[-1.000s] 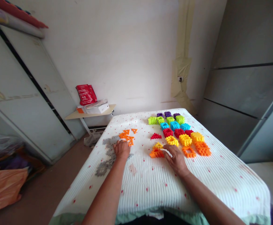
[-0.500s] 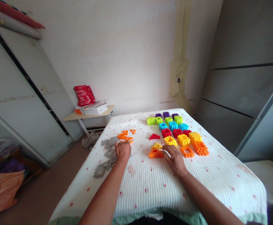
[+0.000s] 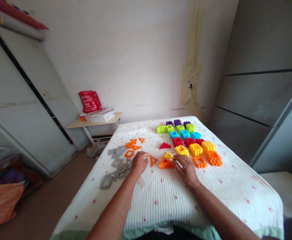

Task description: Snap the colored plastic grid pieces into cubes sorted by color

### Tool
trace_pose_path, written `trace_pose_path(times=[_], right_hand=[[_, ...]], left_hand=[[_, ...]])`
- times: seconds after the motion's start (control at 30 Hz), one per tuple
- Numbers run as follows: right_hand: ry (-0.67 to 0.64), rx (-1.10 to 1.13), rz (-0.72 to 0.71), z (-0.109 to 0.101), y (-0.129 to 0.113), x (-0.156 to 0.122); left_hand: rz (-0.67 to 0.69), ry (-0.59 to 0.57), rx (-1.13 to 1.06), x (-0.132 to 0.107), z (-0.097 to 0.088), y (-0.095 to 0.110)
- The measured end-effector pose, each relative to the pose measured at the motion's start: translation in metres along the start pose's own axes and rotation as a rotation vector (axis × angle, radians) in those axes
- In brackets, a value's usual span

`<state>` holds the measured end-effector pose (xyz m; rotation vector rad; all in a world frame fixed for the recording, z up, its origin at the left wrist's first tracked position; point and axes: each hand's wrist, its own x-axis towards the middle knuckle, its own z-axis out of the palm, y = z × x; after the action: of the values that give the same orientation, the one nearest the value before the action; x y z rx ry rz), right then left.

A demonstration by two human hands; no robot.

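Observation:
My left hand (image 3: 139, 162) is over the middle of the bed, fingers closed on the edge of an orange triangular building piece (image 3: 153, 161). My right hand (image 3: 186, 169) rests with curled fingers against a stack of orange triangular pieces (image 3: 166, 164); its fingertips are partly hidden. Just behind that stack sits a small yellow triangular stack (image 3: 167, 155). Farther back lies a red triangular stack (image 3: 165, 145). Beyond my left hand are loose orange triangles (image 3: 133, 143) and an orange square frame (image 3: 129, 153). Grey pieces (image 3: 118, 170) spread along its left side.
Sorted blocks stand in colour rows on the right: orange squares (image 3: 214, 158), yellow (image 3: 196, 149), red (image 3: 178, 141), blue (image 3: 185, 134), green (image 3: 161, 129) and purple (image 3: 177, 122). A side table (image 3: 95, 124) holds a red bag (image 3: 90, 101). Wardrobes flank the bed (image 3: 176, 206).
My left hand has moved right from the loose orange pieces, bringing one orange triangle toward the orange stack. The orange square frame it covered now shows. My right hand has stayed in place.

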<state>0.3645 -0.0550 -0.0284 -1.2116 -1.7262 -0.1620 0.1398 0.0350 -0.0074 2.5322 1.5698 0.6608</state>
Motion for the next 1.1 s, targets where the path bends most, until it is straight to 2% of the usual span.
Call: trace_pose_path(times=[0.2, 0.33, 0.47, 0.57, 0.67, 0.73, 0.77, 0.93, 1.1], right_hand=[[-0.005, 0.007, 0.001, 0.0, 0.0, 0.0], [-0.005, 0.005, 0.016, -0.001, -0.001, 0.0], [0.001, 0.009, 0.023, -0.002, -0.001, -0.001], [0.018, 0.007, 0.028, -0.003, -0.002, 0.0], [0.029, 0.0, 0.025, -0.004, -0.005, 0.001], [0.029, 0.001, 0.015, -0.004, -0.007, 0.002], [0.027, 0.003, 0.001, -0.004, -0.008, 0.002], [-0.017, 0.019, -0.115, -0.006, -0.012, 0.003], [-0.024, 0.029, -0.135, -0.009, -0.016, 0.004]], left_hand=[[0.143, -0.089, 0.014, 0.007, 0.005, 0.0], [0.134, -0.09, 0.052, 0.008, 0.006, 0.002], [0.067, -0.05, 0.081, -0.002, 0.005, -0.001], [-0.032, 0.045, 0.062, -0.015, 0.005, -0.005], [-0.114, 0.302, -0.016, -0.028, 0.002, -0.004], [-0.082, 0.449, -0.024, -0.036, 0.001, 0.004], [-0.047, 0.486, -0.012, -0.039, 0.0, 0.01], [0.068, 0.486, 0.014, -0.049, 0.005, 0.044], [0.113, 0.457, -0.014, -0.051, 0.009, 0.057]])
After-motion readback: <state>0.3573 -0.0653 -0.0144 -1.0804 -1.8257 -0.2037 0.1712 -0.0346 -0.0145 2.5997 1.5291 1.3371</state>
